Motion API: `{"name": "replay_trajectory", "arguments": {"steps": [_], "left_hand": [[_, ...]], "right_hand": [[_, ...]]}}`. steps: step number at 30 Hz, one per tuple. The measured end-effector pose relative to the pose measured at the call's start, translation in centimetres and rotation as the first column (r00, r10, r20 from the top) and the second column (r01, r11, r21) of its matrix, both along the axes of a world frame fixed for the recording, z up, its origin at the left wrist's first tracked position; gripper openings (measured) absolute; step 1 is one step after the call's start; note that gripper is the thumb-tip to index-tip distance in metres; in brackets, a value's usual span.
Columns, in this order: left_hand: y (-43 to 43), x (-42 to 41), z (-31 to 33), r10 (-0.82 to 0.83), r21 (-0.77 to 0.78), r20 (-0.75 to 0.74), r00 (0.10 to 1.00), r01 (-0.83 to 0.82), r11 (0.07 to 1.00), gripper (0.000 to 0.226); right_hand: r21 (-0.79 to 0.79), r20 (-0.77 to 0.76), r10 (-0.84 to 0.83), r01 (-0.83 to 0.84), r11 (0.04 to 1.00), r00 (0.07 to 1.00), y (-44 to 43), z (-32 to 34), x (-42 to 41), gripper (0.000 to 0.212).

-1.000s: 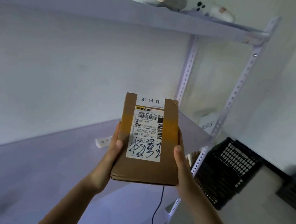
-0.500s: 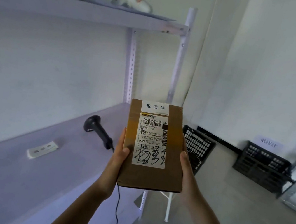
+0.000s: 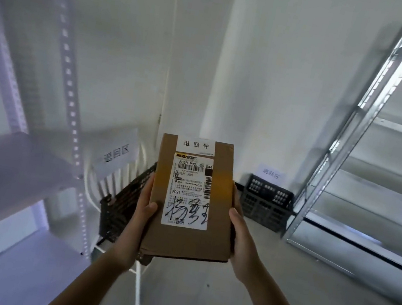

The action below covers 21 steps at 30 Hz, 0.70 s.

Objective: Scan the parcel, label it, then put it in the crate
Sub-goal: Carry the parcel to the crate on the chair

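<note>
Left hand [image 3: 140, 218] and right hand [image 3: 240, 228] grip parcel [image 3: 184, 239] by its sides, labels up; crate [image 3: 120, 208] behind.

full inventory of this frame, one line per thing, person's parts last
parcel: 1, brown cardboard, centre, held up in both hands
shipping label: 1, white with black scrawl, on parcel face
small sticker: 1, white, at parcel top edge
near crate: 1, black, on a white chair, left of parcel
white chair: 1, paper sign on its back
far crate: 1, dark grey, floor by wall, sign above it
left shelving: 1, white
right rack: 1, silver metal
left hand: 1, grips parcel's left edge
right hand: 1, grips parcel's right edge
</note>
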<state>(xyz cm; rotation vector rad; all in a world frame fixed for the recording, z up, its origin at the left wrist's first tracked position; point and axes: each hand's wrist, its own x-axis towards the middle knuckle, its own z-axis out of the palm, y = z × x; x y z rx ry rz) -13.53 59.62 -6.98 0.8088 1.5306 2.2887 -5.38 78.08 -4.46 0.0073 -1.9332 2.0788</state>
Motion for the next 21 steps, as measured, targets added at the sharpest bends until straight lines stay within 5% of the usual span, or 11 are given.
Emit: {"name": "replay_trajectory", "arguments": {"steps": [3, 13, 18, 21], "left_hand": [[4.2, -1.0, -0.5, -0.049, 0.052, 0.063, 0.997, 0.046, 0.998, 0.065], [12.2, -10.2, -2.9, -0.016, -0.012, 0.122, 0.992, 0.018, 1.0, 0.065], [15.4, -16.6, -2.4, 0.007, -0.021, 0.153, 0.988, -0.003, 1.0, 0.101], [17.1, -20.3, -2.1, 0.016, -0.009, 0.184, 0.983, -0.015, 1.0, 0.102]], "right_hand": [[0.015, 0.014, -0.012, 0.011, 1.0, 1.0, 4.3, -0.6, -0.9, 0.047], [0.076, 0.023, -0.043, 0.041, 0.996, 0.999, 12.7, -3.9, -10.2, 0.053], [0.076, 0.032, -0.03, 0.028, 0.997, 0.999, 16.0, -3.6, -17.9, 0.053], [0.07, 0.017, -0.027, 0.025, 0.997, 0.999, 17.7, -3.6, -22.0, 0.052]]}}
